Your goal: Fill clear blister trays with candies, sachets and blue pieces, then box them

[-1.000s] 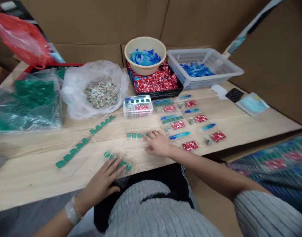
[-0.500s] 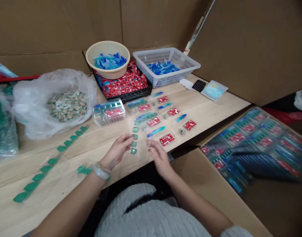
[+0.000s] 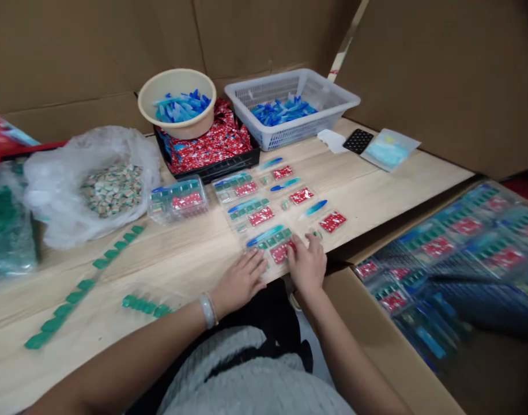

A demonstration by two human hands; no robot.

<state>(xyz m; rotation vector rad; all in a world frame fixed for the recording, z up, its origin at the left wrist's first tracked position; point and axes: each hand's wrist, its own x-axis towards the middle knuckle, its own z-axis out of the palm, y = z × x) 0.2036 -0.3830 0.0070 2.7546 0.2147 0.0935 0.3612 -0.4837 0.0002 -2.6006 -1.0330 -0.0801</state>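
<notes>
My left hand (image 3: 241, 279) lies with outstretched fingers on the near left edge of a clear plastic pack (image 3: 268, 253). My right hand (image 3: 308, 264) touches the pack's right side, its fingers apart and bent. In this front pack I see a row of green squares (image 3: 276, 237), a blue pointed stick (image 3: 264, 235) and a red patterned packet (image 3: 283, 252), partly under my right fingers. Similar packs stand just behind, one with a red packet (image 3: 332, 221) to the right. Motion blur hides fine detail.
A cream bowl (image 3: 203, 124) sits on a black tray (image 3: 212, 170) of red packets. Beside it stands a white basket (image 3: 285, 136) of blue sticks. A plastic bag (image 3: 60, 213) holds small pieces. Green strips (image 3: 76, 297) lie left; a cardboard box (image 3: 376, 323) of packs is right.
The row of green squares that my left hand held is now in the front pack. Both hands have moved right, from apart in the air to resting on that pack.
</notes>
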